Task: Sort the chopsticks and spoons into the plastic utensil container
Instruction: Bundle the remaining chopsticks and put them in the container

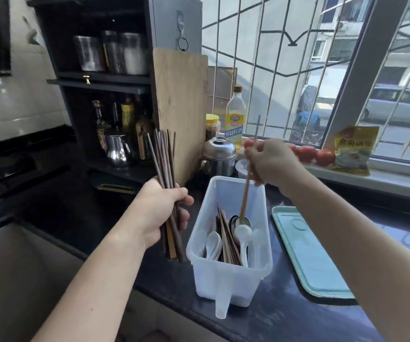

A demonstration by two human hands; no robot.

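A translucent white plastic container (231,275), rectangular with a rounded rim, sits at lower centre on the dark glossy counter (285,317). Inside it, brown chopsticks (227,239) lean upright beside smooth white spoons (213,245). The left hand (160,213) grips a bundle of dark wooden chopsticks (164,159), long axis near vertical. The right hand (271,161) pinches a wooden-handled spoon (244,206), its white bowl pointing down into the container.

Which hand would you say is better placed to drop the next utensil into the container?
Right. The right hand already holds a spoon over the container; the left hand grips the chopstick bundle beside it.
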